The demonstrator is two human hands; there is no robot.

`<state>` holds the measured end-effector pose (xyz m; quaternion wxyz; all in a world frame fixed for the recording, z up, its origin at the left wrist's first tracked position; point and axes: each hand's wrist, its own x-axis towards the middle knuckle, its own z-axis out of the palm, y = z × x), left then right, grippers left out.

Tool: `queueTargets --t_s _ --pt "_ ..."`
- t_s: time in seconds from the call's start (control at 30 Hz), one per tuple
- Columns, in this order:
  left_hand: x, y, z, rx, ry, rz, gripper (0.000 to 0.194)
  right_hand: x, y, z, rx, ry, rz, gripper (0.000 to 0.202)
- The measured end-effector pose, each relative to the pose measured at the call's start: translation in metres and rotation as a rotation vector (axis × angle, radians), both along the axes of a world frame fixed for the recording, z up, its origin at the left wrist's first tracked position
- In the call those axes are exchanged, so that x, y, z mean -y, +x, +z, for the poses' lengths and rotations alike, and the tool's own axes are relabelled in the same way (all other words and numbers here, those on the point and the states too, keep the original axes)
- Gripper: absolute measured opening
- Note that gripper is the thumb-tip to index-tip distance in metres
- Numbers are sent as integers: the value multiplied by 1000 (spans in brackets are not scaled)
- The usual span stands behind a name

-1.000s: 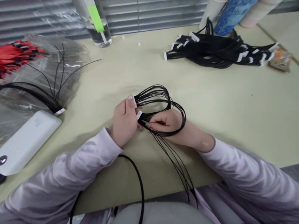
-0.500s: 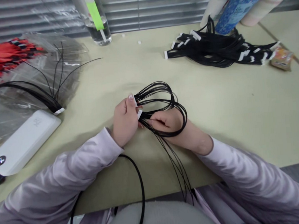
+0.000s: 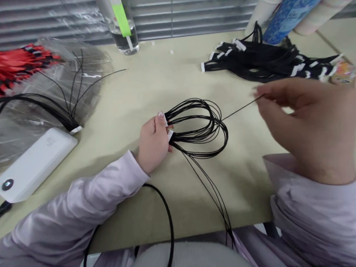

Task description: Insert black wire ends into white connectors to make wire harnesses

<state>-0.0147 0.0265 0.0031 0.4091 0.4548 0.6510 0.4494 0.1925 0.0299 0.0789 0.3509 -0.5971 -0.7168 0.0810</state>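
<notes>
My left hand [image 3: 154, 141] pinches a looped bundle of thin black wires [image 3: 196, 140] at its white-labelled ends, over the middle of the table. The loops spread to the right of my fingers. My right hand [image 3: 308, 120] is raised at the right, thumb and forefinger closed on a single thin black wire [image 3: 243, 108] that runs taut from the loops. Several loose wire ends [image 3: 214, 188] trail from the bundle down past the table's front edge.
At the left lie a white power bank [image 3: 35, 166], a clear plastic bag [image 3: 92, 90], black cables and red strips [image 3: 5, 66]. A bottle [image 3: 125, 35] stands at the back. Black cables with white connectors [image 3: 261, 58] and cups [image 3: 291, 13] are at the back right.
My right hand has moved from beside the bundle up and to the right, drawing one wire out straight. My left hand still holds the bundle, and the whole view has shifted slightly.
</notes>
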Motion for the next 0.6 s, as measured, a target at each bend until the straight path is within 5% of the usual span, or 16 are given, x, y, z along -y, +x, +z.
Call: queueTargets --t_s 0.1,0.17,0.27,0.4,0.6 --pt "1 -2 -1 1 25 -56 44 4 -11 -1 -542 -30 149 12" --pt "3 -3 -1 0 41 -102 43 5 -22 -8 -680 -166 255 17" --pt "6 -4 -2 6 38 -153 42 3 -32 -21 -489 -347 380 21" --pt "9 -7 -2 -20 48 -237 43 0 -35 -32 -100 -232 456 11" --pt "9 -10 -2 -21 60 -330 42 -3 -36 -37 -64 -200 550 10"
